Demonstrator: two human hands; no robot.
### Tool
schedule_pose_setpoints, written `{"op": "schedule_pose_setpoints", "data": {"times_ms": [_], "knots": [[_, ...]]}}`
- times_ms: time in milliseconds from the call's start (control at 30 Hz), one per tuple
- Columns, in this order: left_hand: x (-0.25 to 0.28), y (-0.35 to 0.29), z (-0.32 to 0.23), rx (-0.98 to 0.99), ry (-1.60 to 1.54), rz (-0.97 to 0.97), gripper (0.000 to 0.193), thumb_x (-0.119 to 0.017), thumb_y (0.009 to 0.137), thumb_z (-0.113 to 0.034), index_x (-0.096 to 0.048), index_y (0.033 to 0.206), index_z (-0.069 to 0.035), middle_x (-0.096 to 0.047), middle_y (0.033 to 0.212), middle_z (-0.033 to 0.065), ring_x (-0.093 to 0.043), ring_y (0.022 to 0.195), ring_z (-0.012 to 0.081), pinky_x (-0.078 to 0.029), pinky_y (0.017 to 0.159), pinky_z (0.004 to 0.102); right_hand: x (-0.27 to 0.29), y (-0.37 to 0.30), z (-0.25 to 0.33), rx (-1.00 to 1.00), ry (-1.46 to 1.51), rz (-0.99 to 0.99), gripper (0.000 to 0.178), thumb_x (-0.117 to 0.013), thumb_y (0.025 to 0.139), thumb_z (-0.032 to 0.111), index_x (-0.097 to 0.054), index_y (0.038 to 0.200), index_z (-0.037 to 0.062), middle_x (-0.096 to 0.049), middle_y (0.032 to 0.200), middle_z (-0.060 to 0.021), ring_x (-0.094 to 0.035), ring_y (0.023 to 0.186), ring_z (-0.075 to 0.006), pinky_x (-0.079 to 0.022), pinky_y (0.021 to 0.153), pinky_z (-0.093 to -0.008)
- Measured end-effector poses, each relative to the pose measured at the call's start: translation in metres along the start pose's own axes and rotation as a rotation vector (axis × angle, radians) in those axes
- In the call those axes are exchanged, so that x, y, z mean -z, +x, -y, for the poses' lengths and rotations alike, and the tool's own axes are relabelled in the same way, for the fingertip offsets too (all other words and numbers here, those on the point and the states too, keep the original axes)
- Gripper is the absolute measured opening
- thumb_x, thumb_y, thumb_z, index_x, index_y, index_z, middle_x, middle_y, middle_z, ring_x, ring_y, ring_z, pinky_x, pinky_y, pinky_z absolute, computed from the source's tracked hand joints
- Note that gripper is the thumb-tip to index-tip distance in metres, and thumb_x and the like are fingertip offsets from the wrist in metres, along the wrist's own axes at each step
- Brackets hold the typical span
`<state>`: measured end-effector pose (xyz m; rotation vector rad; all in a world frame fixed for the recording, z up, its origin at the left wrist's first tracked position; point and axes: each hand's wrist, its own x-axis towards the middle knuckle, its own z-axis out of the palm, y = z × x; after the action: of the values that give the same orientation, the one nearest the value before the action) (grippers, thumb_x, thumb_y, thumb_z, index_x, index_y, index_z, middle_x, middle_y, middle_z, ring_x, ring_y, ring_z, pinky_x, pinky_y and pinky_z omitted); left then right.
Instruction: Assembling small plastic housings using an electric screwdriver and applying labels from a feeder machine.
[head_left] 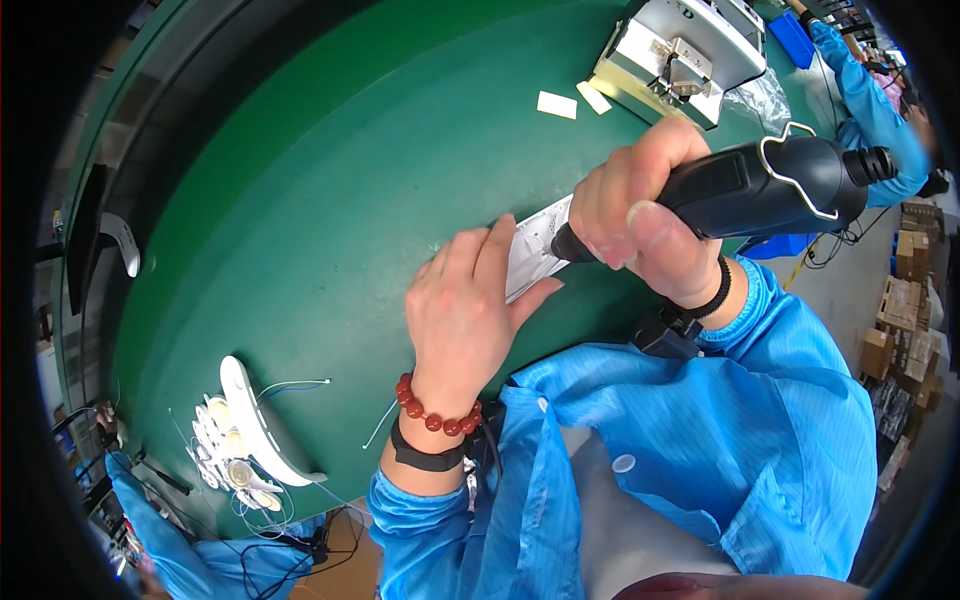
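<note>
My right hand [645,210] is wrapped round a black electric screwdriver [765,188] with a wire hanging loop at its rear end. Its nose points down and left onto a long white plastic housing [533,252] lying on the green table. My left hand [465,290] lies over the left part of this housing, fingers stretched out and thumb apart, steadying it against the table. Both hands cover parts of the housing. The screwdriver's tip meets the housing's inner side, but what lies under the tip is too small to make out.
A white-and-black machine [685,65] stands at the back right, with two pale cards [557,105] beside it. At the left lie a curved white shell [262,430] and a pile of wired white parts [232,455]. Co-workers in blue sleeves [850,75] sit along the table [300,270].
</note>
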<state>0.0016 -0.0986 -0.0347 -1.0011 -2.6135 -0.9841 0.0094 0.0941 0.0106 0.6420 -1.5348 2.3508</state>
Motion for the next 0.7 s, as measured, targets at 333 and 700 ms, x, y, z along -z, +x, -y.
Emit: {"op": "schedule_pose_setpoints", "data": {"times_ms": [333,700], "knots": [[-0.004,0.001,-0.002,0.024,-0.004,0.002,0.061,-0.086,0.069,-0.035,-0.067,0.116,-0.001,-0.065,0.097,0.0087,-0.068,0.083,0.0272,-0.054,0.071,0.0376,0.000,0.002,0.005,-0.081,-0.097,-0.007,0.018,-0.069,0.086,-0.002,-0.052,0.093,0.0015,-0.059,0.072,-0.0058,-0.055,0.058,-0.0105,-0.043,0.052,-0.0256],[0.024,0.006,0.010,-0.006,0.041,0.083,0.067,-0.085,0.071,-0.039,-0.062,0.126,-0.009,-0.063,0.101,0.0090,-0.066,0.091,0.0285,-0.054,0.076,0.0408,0.016,0.026,0.022,-0.022,0.246,-0.018,0.016,-0.059,0.096,0.017,-0.046,0.093,0.0062,-0.046,0.060,-0.0005,-0.044,0.048,-0.0115,-0.038,0.047,-0.0272]]}}
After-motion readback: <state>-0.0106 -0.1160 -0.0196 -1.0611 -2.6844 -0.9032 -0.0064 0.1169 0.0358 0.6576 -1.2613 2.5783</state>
